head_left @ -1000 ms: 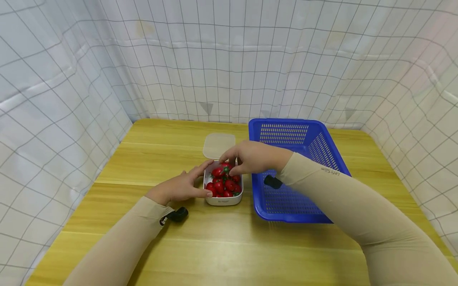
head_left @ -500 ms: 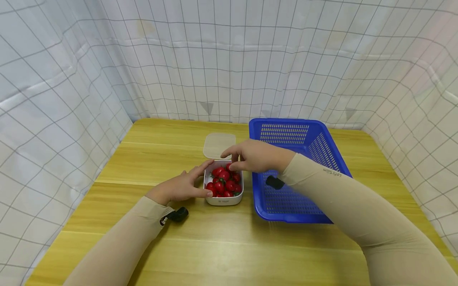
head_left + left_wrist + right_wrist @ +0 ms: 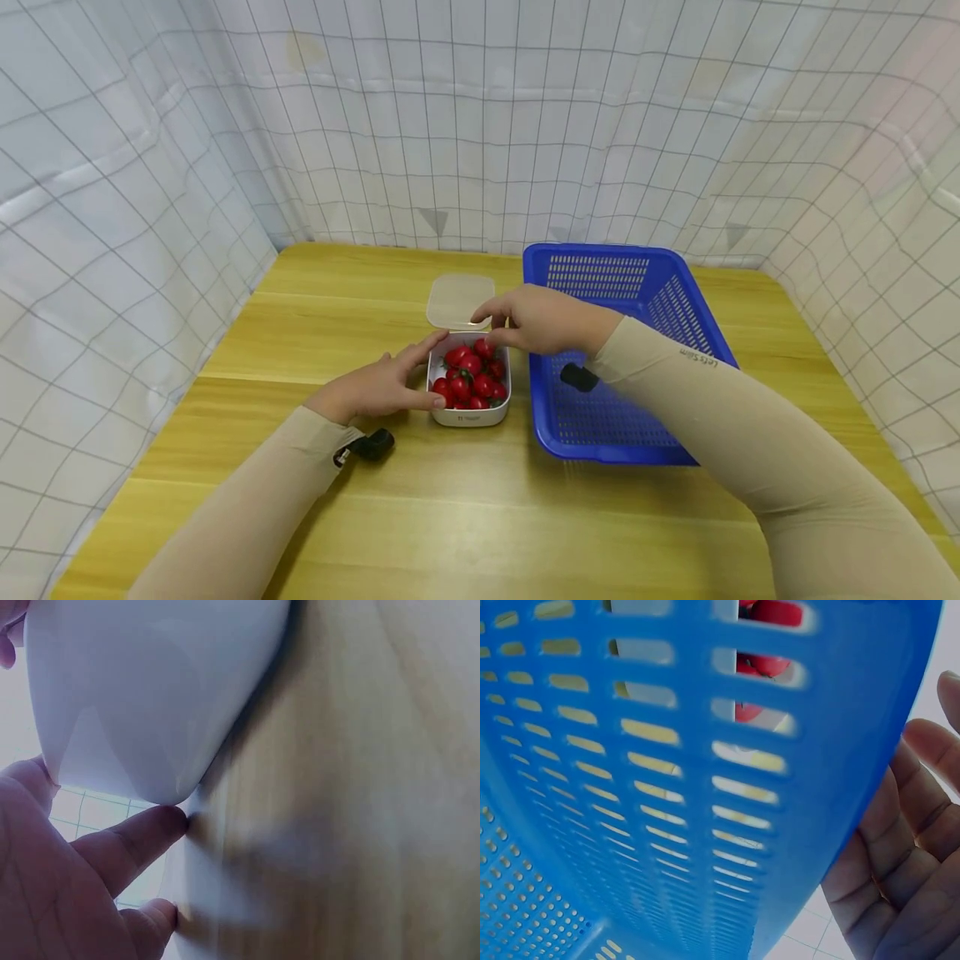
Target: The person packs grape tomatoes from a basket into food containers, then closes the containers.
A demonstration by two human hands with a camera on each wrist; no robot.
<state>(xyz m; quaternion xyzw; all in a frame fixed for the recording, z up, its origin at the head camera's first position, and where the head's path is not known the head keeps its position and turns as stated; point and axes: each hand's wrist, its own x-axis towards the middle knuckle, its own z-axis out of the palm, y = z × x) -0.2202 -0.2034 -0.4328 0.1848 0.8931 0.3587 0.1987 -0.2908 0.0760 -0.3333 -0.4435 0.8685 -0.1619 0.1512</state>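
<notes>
A white container [image 3: 469, 415] full of red strawberries [image 3: 471, 377] stands mid-table. My left hand [image 3: 416, 377] rests against its left side, index finger along the far rim and thumb at the near corner. The left wrist view shows its fingers [image 3: 127, 840] touching the white container wall [image 3: 150, 697]. My right hand [image 3: 501, 327] hovers over the container's far right corner, fingers loosely extended, with nothing visible in it. In the right wrist view its palm [image 3: 900, 870] lies open beside the blue basket wall [image 3: 667, 787], with strawberries [image 3: 769, 611] visible through the slots.
A translucent lid [image 3: 459, 302] lies flat just behind the container. A blue slotted basket [image 3: 626, 421] stands immediately to its right, under my right forearm. Checked white cloth walls [image 3: 480, 125] enclose the wooden table [image 3: 465, 517] on three sides.
My right hand has lifted off the strawberries and drawn slightly back toward the container's far right corner. My left hand has stayed against the container.
</notes>
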